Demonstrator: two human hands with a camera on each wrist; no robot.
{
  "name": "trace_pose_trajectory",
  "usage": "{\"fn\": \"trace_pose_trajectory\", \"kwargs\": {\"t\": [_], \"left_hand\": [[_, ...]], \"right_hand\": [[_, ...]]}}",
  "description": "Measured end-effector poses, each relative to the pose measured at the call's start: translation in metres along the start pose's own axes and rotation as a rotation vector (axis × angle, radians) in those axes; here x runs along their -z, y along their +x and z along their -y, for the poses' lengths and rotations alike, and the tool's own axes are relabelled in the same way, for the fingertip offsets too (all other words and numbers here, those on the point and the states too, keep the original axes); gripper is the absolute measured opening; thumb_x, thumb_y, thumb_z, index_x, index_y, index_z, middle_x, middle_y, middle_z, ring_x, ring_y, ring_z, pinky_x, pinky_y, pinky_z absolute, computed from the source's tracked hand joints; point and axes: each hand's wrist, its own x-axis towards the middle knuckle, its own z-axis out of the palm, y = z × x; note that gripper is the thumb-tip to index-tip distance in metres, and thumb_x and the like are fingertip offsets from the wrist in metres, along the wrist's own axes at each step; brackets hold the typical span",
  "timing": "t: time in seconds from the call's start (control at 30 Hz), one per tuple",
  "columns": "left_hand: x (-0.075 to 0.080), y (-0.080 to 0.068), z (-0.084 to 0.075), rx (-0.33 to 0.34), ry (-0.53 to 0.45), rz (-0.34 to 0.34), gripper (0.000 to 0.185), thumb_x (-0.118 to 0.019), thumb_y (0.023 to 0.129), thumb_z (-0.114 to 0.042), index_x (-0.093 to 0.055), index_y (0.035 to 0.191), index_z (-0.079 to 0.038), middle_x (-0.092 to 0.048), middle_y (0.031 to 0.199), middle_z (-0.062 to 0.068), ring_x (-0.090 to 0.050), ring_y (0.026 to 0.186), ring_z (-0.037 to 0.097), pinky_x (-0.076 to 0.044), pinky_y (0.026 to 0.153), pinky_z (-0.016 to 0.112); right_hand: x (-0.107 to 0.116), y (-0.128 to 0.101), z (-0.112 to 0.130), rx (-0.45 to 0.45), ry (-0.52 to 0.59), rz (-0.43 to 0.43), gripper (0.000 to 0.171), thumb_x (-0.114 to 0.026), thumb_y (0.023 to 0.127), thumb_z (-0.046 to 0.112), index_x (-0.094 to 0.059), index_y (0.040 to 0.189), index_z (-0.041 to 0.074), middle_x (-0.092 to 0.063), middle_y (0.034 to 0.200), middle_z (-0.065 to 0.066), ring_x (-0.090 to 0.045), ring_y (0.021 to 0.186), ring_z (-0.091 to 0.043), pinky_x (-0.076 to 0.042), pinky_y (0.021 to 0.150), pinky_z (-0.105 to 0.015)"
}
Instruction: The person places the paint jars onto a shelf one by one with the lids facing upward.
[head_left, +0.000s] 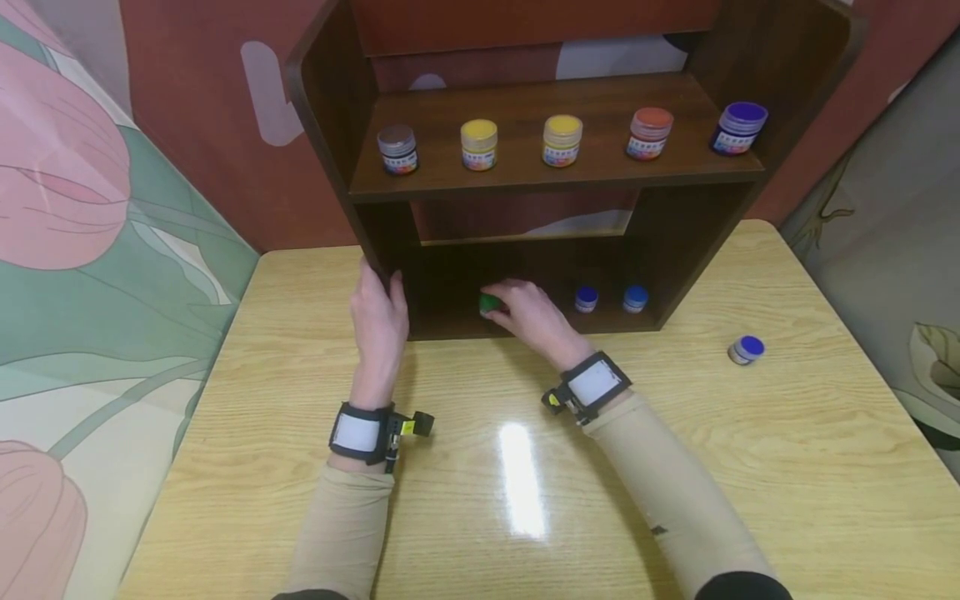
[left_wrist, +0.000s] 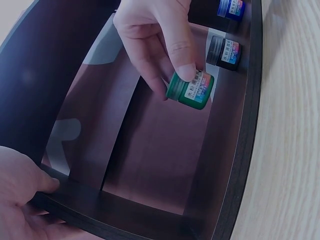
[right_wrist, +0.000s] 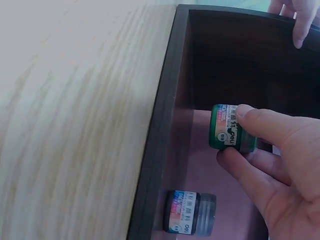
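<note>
The right hand (head_left: 528, 317) is pinching one green jar (head_left: 489, 302) inside the shelf's (head_left: 525, 179) lower bay, beside two blue jars (head_left: 587, 298). The left hand (head_left: 381, 321) is gripping the shelf's side panel; five jars are sitting above, one on the table (head_left: 675, 467).

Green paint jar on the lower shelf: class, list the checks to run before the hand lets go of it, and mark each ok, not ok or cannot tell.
1. Right hand has a firm grip on the green paint jar, thumb and fingers pinching it: ok.
2. Jar resting on the lower shelf floor: cannot tell.
3. Bare shelf space beside the jar, apart from the dark-lidded jar: ok.
4. Left hand holds the side panel of the shelf unit, steadying it: ok.
5. Lid seated on the green jar: ok, as far as visible.
6. Blue-lidded jar out on the table, not shelved: not ok.
</note>
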Motion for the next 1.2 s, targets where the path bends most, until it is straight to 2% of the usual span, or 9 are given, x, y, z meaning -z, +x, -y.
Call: {"fn": "trace_pose_trajectory", "kwargs": {"t": [0.47, 1.2], "left_hand": [[0.0, 0.0, -0.001, 0.029, 0.003, -0.006, 0.038, -0.055, 0.102, -0.014, -0.049, 0.135, 0.004, -0.065, 0.125, 0.027, -0.064, 0.116, 0.043, -0.054, 0.096, 0.053], [0.0, 0.0, 0.0, 0.016, 0.004, 0.008, 0.039, -0.054, 0.103, -0.016, -0.048, 0.137, 0.002, -0.064, 0.128, 0.025, -0.064, 0.119, 0.039, -0.054, 0.099, 0.051]], "right_hand": [[-0.013, 0.004, 0.002, -0.02, 0.021, -0.016, 0.04, -0.072, 0.091, 0.017, -0.065, 0.127, 0.003, -0.069, 0.124, -0.017, -0.071, 0.105, -0.028, -0.06, 0.088, -0.035], [-0.025, 0.012, 0.006, -0.027, -0.021, -0.038, 0.04, -0.072, 0.091, 0.017, -0.065, 0.129, 0.004, -0.068, 0.126, -0.017, -0.07, 0.109, -0.027, -0.06, 0.09, -0.034]]}}
